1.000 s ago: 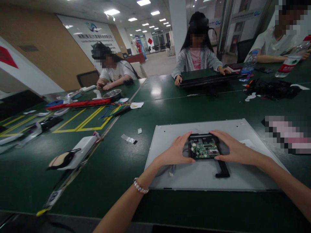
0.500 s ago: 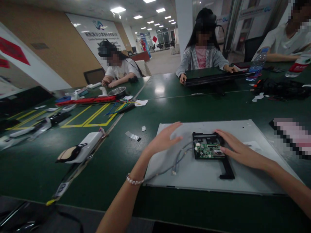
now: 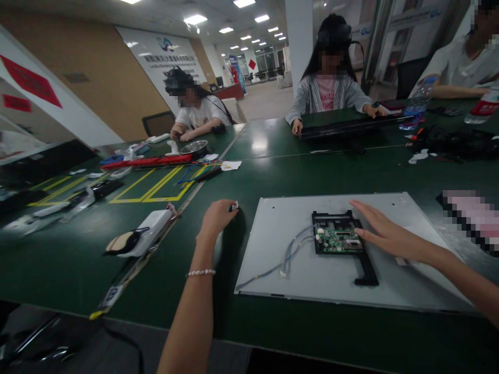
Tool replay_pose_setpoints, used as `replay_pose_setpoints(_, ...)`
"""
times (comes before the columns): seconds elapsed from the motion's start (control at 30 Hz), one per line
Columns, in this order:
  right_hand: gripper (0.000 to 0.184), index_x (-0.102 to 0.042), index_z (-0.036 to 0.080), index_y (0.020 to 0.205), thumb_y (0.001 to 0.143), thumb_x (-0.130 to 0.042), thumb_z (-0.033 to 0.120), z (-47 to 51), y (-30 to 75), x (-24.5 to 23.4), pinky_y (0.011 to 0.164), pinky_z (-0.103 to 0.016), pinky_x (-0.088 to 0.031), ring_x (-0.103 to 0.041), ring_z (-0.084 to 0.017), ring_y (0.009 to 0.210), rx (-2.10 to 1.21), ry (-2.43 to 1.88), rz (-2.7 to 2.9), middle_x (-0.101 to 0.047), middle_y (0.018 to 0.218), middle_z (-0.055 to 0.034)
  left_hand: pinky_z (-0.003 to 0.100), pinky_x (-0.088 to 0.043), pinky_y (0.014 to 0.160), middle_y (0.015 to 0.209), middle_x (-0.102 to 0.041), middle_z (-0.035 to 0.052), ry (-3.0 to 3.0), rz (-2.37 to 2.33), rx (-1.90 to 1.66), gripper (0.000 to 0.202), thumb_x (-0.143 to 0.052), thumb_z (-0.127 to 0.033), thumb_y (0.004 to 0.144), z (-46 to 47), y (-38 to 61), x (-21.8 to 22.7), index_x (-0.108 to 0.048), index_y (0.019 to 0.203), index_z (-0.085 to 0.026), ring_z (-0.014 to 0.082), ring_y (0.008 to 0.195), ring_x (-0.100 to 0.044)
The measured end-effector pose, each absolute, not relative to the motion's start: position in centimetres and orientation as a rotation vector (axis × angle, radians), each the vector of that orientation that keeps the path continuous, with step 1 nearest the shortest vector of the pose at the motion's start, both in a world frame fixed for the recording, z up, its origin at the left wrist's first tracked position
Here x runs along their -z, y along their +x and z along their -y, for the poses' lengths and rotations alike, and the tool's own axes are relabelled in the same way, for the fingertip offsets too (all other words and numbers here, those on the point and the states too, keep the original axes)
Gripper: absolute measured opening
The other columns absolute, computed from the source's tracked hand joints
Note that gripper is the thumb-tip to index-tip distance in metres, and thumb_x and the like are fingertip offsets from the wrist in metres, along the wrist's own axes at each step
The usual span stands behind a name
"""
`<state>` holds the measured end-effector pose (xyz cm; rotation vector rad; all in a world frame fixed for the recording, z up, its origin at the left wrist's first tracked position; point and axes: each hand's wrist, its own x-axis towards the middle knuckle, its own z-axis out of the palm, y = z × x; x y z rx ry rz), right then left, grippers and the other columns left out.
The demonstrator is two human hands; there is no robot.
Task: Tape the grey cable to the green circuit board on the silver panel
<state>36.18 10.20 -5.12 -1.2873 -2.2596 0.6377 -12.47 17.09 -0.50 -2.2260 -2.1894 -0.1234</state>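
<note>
My left hand (image 3: 217,217) is on the green table, left of the grey panel. Its fingers are closed at a small silver-and-black scrap of tape (image 3: 233,206), which peeks out by the fingertips; the hand covers the rest of that spot. My right hand (image 3: 380,231) hovers over the panel, fingers stretched and thumb apart. It is at the right edge of a black plastic bracket (image 3: 366,268) carrying a green circuit board (image 3: 338,240); whether the thumb touches cannot be seen. Thin grey cables (image 3: 289,254) run from the board across the flat grey metal panel (image 3: 265,223).
A white device with a beige pad (image 3: 154,228) lies left on the table (image 3: 156,280). Beyond it are yellow tape lines, a red bar (image 3: 150,160) and a metal bowl (image 3: 195,147). Co-workers sit opposite, one holding a long black panel (image 3: 351,127). Bottles (image 3: 419,106) stand right.
My left hand has moved left and down from above the panel to the tape scraps on the table, and its fingers have closed. The right hand stays by the bracket, fingers still stretched.
</note>
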Motion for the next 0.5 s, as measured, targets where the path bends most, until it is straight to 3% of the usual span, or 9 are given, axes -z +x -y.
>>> replay_pose_setpoints(0.13, 0.064, -0.020, 0.031, 0.151, 0.094, -0.036, 0.054, -11.2, 36.1, 5.2, 0.116, -0.052, -0.021, -0.027, -0.028, 0.142, -0.674, -1.282, 2.219, -0.029, 0.156, -0.0050, 0.031, -0.044, 0.090, 0.113, -0.069, 0.0100, -2.171, 2.223, 0.122, 0.033, -0.048, -0.029, 0.088, -17.3, -12.3, 0.9, -0.070, 0.109, -0.018, 0.0234, 0.103, -0.062)
replay_pose_setpoints(0.5, 0.058, -0.026, 0.030, 0.148, 0.095, -0.030, 0.056, -11.3, 35.7, 7.2, 0.112, -0.050, -0.029, -0.041, -0.026, 0.134, -0.771, -1.300, 1.907, -0.048, 0.144, -0.0083, 0.027, -0.042, 0.093, 0.114, -0.069, 0.0093, -2.256, 2.123, 0.081, 0.036, -0.046, -0.033, 0.090, -17.4, -13.1, 0.7, -0.069, 0.111, -0.016, 0.0221, 0.103, -0.062)
